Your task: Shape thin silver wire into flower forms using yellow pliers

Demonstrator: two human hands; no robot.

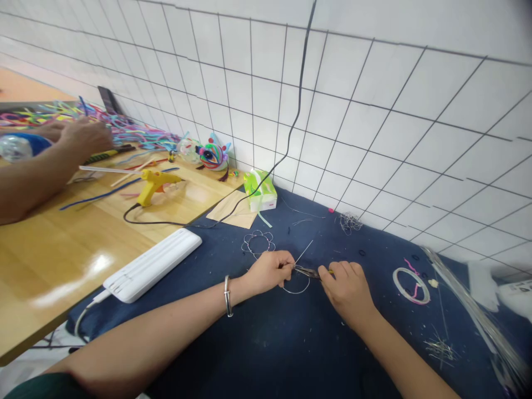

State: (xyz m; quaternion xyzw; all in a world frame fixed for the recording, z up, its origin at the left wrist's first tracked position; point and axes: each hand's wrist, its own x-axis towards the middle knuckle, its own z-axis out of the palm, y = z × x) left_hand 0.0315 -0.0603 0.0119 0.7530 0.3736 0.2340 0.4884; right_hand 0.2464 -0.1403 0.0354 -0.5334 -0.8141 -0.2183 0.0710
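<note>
In the head view my left hand [270,271] pinches a thin silvery wire [300,291] that is bent into a round loop, with one straight end sticking up. My right hand [347,285] is closed around a pair of pliers [306,271], whose jaws point left and meet the wire right beside my left fingertips. Whether the jaws grip the wire is too small to tell. Just behind my left hand, a flower-shaped wire ring [258,242] lies on the dark blue cloth [266,343].
A co-worker's hands [85,136] are over the wooden table [54,249], near a yellow glue gun [152,185] and colourful pipe cleaners [141,136]. A white power strip [153,265], a tissue pack [260,190], a white ring [394,277] and wire bundles [469,310] surround my arms.
</note>
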